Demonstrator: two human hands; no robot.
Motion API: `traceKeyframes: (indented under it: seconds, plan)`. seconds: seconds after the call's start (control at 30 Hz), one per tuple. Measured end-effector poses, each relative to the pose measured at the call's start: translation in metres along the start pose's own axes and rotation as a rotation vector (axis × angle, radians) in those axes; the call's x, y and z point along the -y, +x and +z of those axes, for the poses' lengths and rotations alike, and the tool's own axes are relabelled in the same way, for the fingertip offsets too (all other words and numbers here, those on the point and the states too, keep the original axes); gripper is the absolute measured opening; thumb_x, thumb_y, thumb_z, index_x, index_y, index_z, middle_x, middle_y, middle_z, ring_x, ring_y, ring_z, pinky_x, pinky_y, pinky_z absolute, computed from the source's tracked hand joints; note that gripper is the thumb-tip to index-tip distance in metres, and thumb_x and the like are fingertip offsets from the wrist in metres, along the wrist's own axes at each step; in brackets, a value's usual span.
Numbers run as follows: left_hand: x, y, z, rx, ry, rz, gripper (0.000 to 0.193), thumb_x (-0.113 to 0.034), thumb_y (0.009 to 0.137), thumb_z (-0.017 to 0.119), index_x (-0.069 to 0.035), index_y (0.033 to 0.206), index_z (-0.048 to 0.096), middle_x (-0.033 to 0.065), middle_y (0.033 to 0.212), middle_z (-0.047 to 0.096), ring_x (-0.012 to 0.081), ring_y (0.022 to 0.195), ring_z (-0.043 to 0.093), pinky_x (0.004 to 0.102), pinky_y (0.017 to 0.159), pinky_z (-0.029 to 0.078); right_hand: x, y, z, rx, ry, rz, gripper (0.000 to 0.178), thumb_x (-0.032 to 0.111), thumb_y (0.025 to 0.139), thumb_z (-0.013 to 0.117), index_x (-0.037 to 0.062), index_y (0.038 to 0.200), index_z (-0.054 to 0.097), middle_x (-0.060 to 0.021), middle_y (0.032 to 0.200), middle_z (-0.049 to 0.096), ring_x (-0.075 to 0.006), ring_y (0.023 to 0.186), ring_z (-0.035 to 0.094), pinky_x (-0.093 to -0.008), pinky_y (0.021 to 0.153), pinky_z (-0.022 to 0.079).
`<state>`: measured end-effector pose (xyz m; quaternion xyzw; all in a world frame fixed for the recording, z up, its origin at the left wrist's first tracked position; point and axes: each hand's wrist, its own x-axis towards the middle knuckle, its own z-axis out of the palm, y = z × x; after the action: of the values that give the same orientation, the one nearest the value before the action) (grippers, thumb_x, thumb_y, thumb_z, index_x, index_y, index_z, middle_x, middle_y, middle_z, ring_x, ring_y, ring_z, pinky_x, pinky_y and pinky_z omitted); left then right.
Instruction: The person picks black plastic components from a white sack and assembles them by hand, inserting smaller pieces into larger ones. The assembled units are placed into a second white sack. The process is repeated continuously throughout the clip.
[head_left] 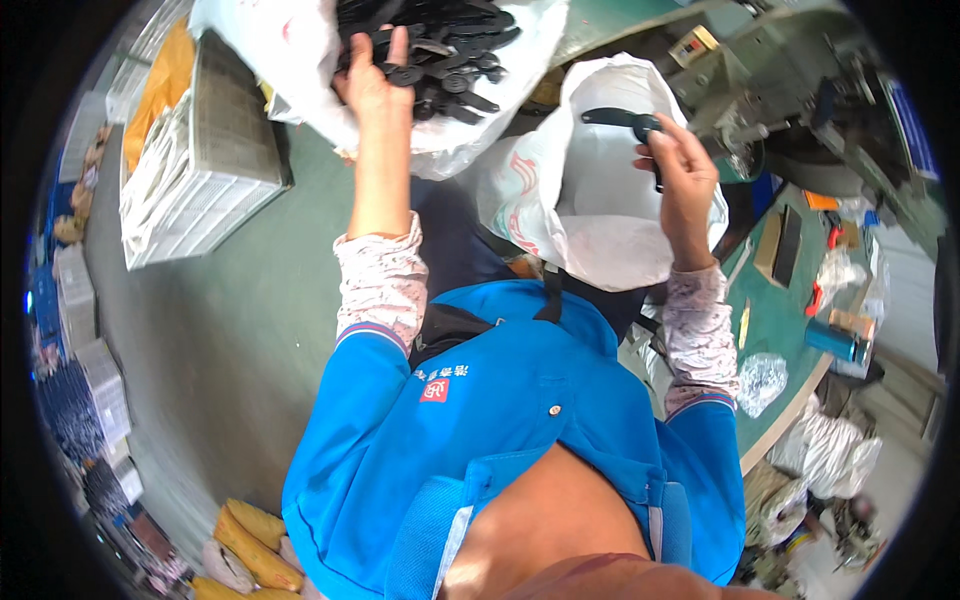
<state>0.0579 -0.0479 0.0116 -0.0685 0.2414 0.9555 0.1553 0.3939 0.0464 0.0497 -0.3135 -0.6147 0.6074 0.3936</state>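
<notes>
At the top, my left hand (374, 85) reaches into a white plastic bag (530, 75) heaped with black flat parts with round ends (455, 60). Its fingers are apart and touch the pile, their tips partly hidden among the parts. My right hand (684, 170) is closed, pinching a black flat part with a round disc (612, 117) over the mouth of a second white bag (610, 250). That bag stands wide open, and its pale inner wall shows below the part.
On the left stands a white plastic crate (215, 170) with white and orange sacks. A machine (780, 80) fills the upper right. A green table (765, 310) at the right bears a clear plastic bundle (762, 384), a blue box (838, 342) and red-handled tools. Yellow sacks (255, 550) lie at lower left.
</notes>
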Motion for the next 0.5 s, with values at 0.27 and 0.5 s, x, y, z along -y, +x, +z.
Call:
traceKeyframes:
  seconds: [0.27, 0.5]
  plan:
    - [0.034, -0.066, 0.017, 0.385, 0.018, -0.577, 0.029, -0.004, 0.086, 0.063, -0.01, 0.108, 0.045, 0.0161, 0.104, 0.057, 0.0351, 0.091, 0.064, 0.0444, 0.075, 0.061, 0.08, -0.004, -0.078, -0.218, -0.043, -0.14, 0.033, 0.005, 0.09, 0.056, -0.0028, 0.122, 0.054, -0.0112, 0.094, 0.065, -0.0152, 0.076, 0.065, -0.0242, 0.067, 0.053]
    - [0.079, -0.148, 0.058, 0.388, -0.095, -0.923, 0.029, -0.005, 0.084, 0.066, -0.011, 0.104, 0.045, 0.0156, 0.104, 0.058, 0.0342, 0.092, 0.064, 0.0414, 0.072, 0.062, 0.13, 0.047, -0.064, -0.2, -0.112, 0.028, 0.024, 0.012, 0.092, 0.054, -0.0059, 0.107, 0.059, -0.0081, 0.058, 0.061, -0.0105, 0.038, 0.049, -0.0206, 0.035, 0.037]
